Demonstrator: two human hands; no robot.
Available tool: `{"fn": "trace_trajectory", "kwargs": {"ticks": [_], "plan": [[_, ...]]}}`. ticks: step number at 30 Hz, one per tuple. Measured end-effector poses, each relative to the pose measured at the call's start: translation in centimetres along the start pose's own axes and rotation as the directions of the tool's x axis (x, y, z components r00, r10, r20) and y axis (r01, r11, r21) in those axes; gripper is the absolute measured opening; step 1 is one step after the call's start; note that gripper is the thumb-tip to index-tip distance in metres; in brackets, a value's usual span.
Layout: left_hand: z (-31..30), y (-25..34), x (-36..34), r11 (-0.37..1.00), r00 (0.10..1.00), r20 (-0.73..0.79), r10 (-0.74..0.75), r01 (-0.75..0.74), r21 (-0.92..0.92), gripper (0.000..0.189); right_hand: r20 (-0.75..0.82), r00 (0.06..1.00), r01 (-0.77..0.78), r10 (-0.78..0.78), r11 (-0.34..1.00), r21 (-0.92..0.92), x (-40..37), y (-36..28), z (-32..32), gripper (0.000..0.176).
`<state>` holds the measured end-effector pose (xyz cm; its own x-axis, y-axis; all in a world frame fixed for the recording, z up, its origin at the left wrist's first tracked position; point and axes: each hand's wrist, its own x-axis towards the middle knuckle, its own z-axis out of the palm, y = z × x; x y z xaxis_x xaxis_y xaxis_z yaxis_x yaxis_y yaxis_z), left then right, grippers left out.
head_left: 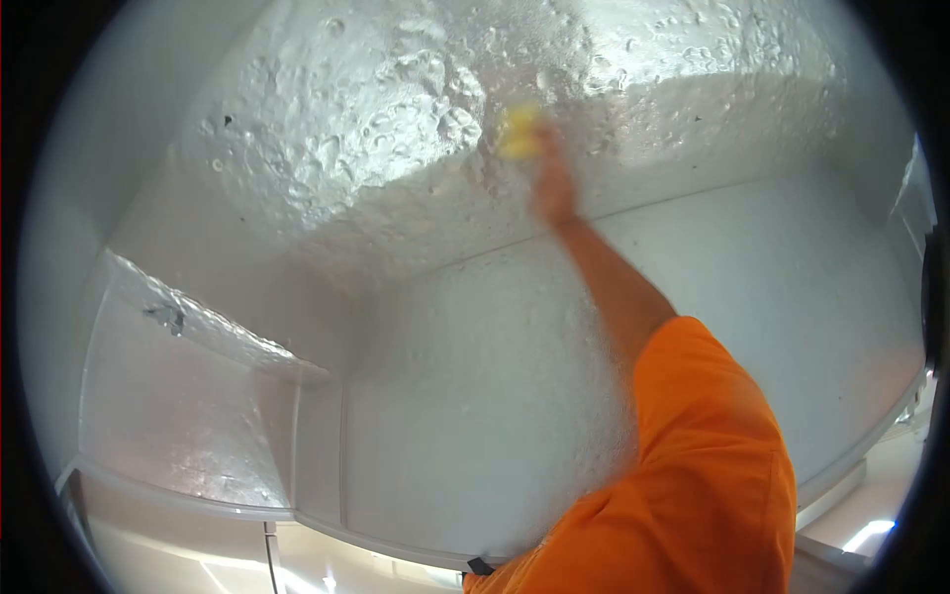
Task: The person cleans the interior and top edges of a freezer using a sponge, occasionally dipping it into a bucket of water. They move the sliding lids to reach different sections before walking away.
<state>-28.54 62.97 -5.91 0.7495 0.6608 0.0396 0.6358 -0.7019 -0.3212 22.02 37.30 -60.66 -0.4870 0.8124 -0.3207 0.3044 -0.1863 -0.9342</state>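
My right hand [556, 178] reaches far out, its arm bare below a short orange sleeve [708, 396]. The fingers are closed on a yellow sponge [519, 134], which motion blurs, as it does the hand. The sponge is at the shiny, bumpy silver-grey surface [396, 129], apparently against it. Its exact contact is hard to make out. My left hand is out of the picture.
A smooth grey panel [475, 396] meets the bumpy surface along a thin seam. On the left is a recessed compartment [188, 396] with a ledge and a small metal fitting [173, 319]. A curved pale rim [396, 544] runs along the bottom.
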Motion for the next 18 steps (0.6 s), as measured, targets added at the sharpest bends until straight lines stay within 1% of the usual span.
{"fn": "trace_trajectory", "kwargs": {"ticks": [1,2,3,4,5,6,7,8,9,10,11,12,13,14,15,16,17,18], "plan": [[0.4,0.1,0.0,1.000,1.000,0.004,-0.014,0.014,-0.012,0.021,-0.326,0.914,-0.280,0.242,0.957,-0.072,0.7,-0.1,-4.8,0.053],[0.7,0.2,0.2,1.000,1.000,0.004,-0.017,0.017,-0.016,0.020,-0.626,0.669,-0.547,0.402,0.836,-0.048,0.8,1.1,-9.2,0.049],[1.0,0.3,0.2,0.999,1.000,0.005,-0.024,0.025,-0.030,0.020,-0.740,0.667,-0.407,-0.091,0.787,-0.464,-0.6,6.3,-12.3,0.051],[1.5,0.4,0.3,0.999,0.999,0.008,-0.032,0.032,-0.042,0.020,-0.735,0.673,-0.412,-0.076,0.787,-0.459,-0.1,7.2,-11.2,0.051],[1.8,0.5,0.4,0.998,0.999,0.010,-0.037,0.037,-0.053,0.020,-0.855,0.511,-0.538,0.089,0.809,-0.237,0.3,7.5,-9.2,0.051],[2.1,0.7,0.5,0.997,0.999,0.013,-0.043,0.044,-0.058,0.019,-0.914,0.319,-0.613,0.252,0.790,0.004,1.0,7.3,-6.8,0.052],[2.3,0.9,0.5,0.997,0.999,0.010,-0.049,0.050,-0.065,0.019,-0.820,0.406,-0.432,0.403,0.876,0.216,1.7,5.7,-2.3,0.050],[2.5,1.0,0.5,0.995,0.998,0.010,-0.060,0.060,-0.075,0.019,-0.693,0.516,-0.244,0.503,0.862,0.444,2.1,3.4,2.9,0.048],[2.8,1.1,0.5,0.994,0.998,0.007,-0.065,0.065,-0.082,0.019,-0.687,0.515,-0.245,0.512,0.856,0.455,1.1,2.9,7.8,0.048],[3.1,1.2,0.8,0.995,0.998,0.007,-0.059,0.059,-0.085,0.019,-0.356,0.881,-0.272,0.312,0.949,0.158,-1.9,3.3,13.3,0.046],[3.2,1.2,1.0,0.994,0.998,0.011,-0.060,0.061,-0.088,0.018,0.144,0.981,-0.115,0.130,0.988,-0.104,-5.0,3.3,18.8,0.047],[3.2,1.3,1.0,0.994,0.998,0.018,-0.062,0.064,-0.090,0.018,0.466,0.873,0.154,0.142,0.826,-0.542,-7.1,2.7,23.8,0.049],[3.1,1.4,0.9,0.995,0.998,0.016,-0.060,0.061,-0.085,0.018,0.589,0.754,0.001,0.291,0.896,-0.444,-7.5,0.3,24.4,0.050],[3.2,1.3,0.9,0.995,0.998,0.012,-0.061,0.061,-0.083,0.018,0.708,0.587,-0.170,0.392,0.915,-0.366,-7.5,-1.7,24.9,0.051],[3.4,1.5,1.0,0.994,0.998,0.003,-0.069,0.069,-0.087,0.018,0.713,0.589,-0.164,0.382,0.920,-0.357,-7.6,-2.3,25.1,0.051],[3.7,1.6,0.8,0.992,0.996,0.001,-0.085,0.085,-0.095,0.018,0.594,0.759,-0.173,0.267,0.962,-0.213,-8.6,-2.4,24.7,0.052],[4.0,1.8,0.7,0.990,0.995,0.000,-0.095,0.094,-0.106,0.018,0.436,0.884,-0.156,0.170,0.985,-0.068,-10.1,-2.4,23.6,0.052],[4.2,2.1,0.5,0.987,0.994,0.005,-0.111,0.111,-0.119,0.018,0.352,0.923,-0.158,0.159,0.987,-0.032,-10.6,-2.6,21.2,0.052]]}}
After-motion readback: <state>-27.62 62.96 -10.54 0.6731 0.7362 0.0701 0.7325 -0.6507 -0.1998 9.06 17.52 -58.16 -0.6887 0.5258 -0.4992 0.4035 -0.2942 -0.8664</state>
